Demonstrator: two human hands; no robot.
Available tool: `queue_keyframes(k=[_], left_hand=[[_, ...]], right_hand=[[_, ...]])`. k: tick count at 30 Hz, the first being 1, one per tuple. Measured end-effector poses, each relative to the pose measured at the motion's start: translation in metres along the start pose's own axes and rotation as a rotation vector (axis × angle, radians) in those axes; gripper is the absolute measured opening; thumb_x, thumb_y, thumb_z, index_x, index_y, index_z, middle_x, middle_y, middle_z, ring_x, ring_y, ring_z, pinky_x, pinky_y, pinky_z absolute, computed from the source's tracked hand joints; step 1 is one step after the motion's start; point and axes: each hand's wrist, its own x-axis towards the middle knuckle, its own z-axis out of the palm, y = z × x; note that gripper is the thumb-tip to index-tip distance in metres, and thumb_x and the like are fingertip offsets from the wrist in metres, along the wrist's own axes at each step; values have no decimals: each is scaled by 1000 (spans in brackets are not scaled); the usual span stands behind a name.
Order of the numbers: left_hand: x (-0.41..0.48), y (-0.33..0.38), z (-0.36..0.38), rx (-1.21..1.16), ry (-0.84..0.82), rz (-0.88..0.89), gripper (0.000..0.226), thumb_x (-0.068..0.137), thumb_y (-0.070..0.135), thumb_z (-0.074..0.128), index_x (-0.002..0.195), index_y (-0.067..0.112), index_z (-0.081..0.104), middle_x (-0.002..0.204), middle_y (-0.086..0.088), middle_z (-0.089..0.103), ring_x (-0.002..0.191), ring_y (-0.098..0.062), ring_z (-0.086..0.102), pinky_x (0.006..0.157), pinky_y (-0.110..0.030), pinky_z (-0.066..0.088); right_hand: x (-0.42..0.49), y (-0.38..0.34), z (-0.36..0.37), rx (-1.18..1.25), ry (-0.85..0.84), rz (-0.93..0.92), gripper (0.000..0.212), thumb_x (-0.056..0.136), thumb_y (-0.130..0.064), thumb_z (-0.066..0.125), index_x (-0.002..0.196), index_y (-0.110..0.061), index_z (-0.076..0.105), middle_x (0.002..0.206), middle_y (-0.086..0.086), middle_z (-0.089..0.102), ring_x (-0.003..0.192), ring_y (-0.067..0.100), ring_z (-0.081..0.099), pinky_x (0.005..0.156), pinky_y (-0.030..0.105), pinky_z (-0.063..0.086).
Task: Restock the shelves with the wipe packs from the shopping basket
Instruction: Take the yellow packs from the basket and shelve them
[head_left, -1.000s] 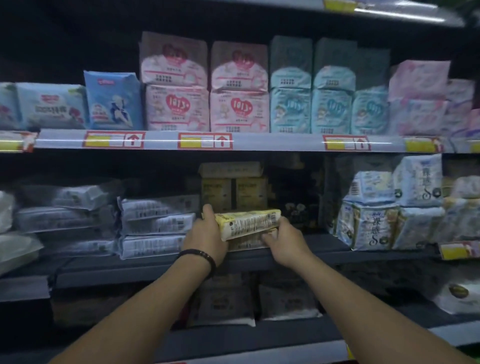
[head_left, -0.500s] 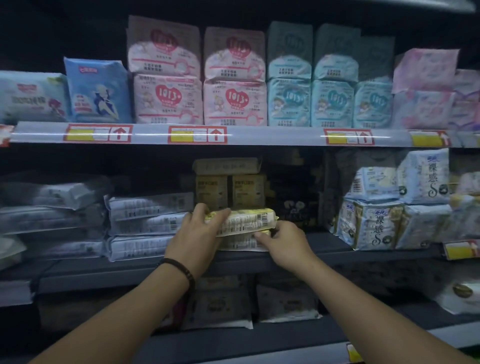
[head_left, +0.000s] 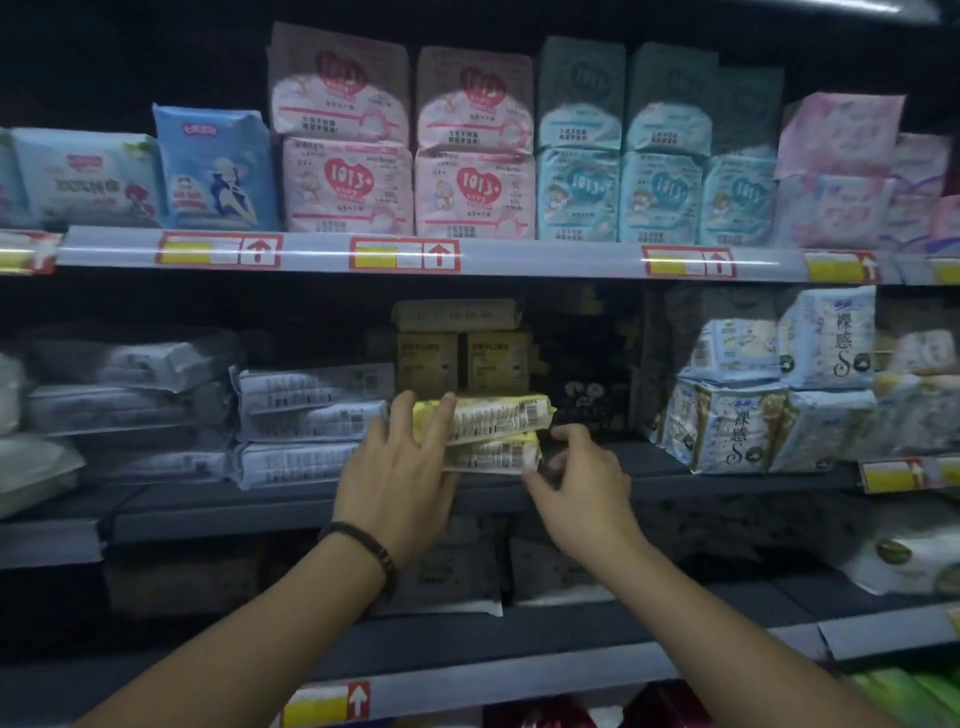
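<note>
Two yellow wipe packs lie stacked on the middle shelf (head_left: 249, 512): the top pack (head_left: 498, 415) and the lower pack (head_left: 491, 456). My left hand (head_left: 400, 473) rests with straight fingers over the left end of the top pack. My right hand (head_left: 579, 480) is at the right end of the stack with loosely curled fingers. Its thumb touches the lower pack's front corner, and a dark gap shows between its fingers and the packs. More yellow packs (head_left: 462, 345) stand behind the stack. The shopping basket is out of view.
Grey flat packs (head_left: 311, 415) are stacked just left of the yellow stack. Blue-white packs (head_left: 737, 426) stand to the right, past a dark gap. Pink and teal packs (head_left: 467, 192) fill the upper shelf. A lower shelf (head_left: 519, 629) holds dim packs.
The top yellow pack has settled onto the lower one. My left hand slid over its left end with fingers spread. My right hand drew back to the stack's right corner.
</note>
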Motion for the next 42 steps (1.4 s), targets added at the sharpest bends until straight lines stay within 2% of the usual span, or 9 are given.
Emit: queue_keyframes(k=[3,7,11,15,23,32,35,38,42], left_hand=[[-79,-4,-5,-106,15,199,45,90,43,62,131,25,55,124,-3,54,96,-27,58,66,-38,57],[-208,3,11,-258,-396,171,23,88,54,52,104,38,56,98,14,66,86,-15,70,61,-33,56],[-330,9,62,-332,-903,-46,36,87,57,42,108,35,60,106,11,73,102,-16,70,80,-33,56],[-403,5,111,-307,-1230,-73,36,90,45,54,123,34,67,123,3,74,119,-21,67,98,-32,54],[-450,8,126,-335,-1557,18,40,96,46,64,131,26,65,136,-4,66,125,-28,62,102,-34,50],[-457,21,126,-425,-1622,102,53,88,30,81,134,22,58,133,-4,66,119,-27,63,100,-37,52],[-450,15,124,-438,-1645,93,74,80,28,87,145,28,51,144,0,59,128,-24,59,104,-33,49],[-442,9,124,-496,-1581,37,89,72,28,93,149,29,46,146,1,59,132,-24,57,105,-29,46],[-425,-5,130,-582,-1395,-167,55,69,33,95,109,34,57,123,3,67,112,-21,63,83,-27,48]], right_hand=[[-60,13,-2,67,-42,-130,20,98,-35,69,116,-31,60,96,-16,61,103,11,56,92,37,50],[-157,46,24,153,-276,-99,5,95,-24,74,96,-26,69,83,-11,70,84,5,66,75,23,52],[-271,107,75,55,-616,66,4,92,-23,74,92,-25,72,81,-10,73,82,5,70,71,15,49],[-333,155,112,-268,-1136,63,39,90,-41,71,126,-25,71,114,-3,76,109,18,71,91,29,55],[-390,156,160,-337,-1379,196,49,79,-56,83,114,-25,70,115,-1,72,106,23,68,93,37,58],[-418,170,188,-482,-1626,196,80,87,-51,76,149,-16,40,144,10,59,114,30,66,96,43,60],[-397,171,186,-253,-1647,410,62,91,-59,73,138,-23,55,132,7,64,105,28,70,84,42,64],[-367,170,178,5,-1641,747,76,92,-67,66,152,-23,49,153,13,49,133,47,56,91,52,59],[-350,169,174,229,-1601,942,98,67,-70,82,149,-23,53,144,26,59,117,46,62,86,50,62]])
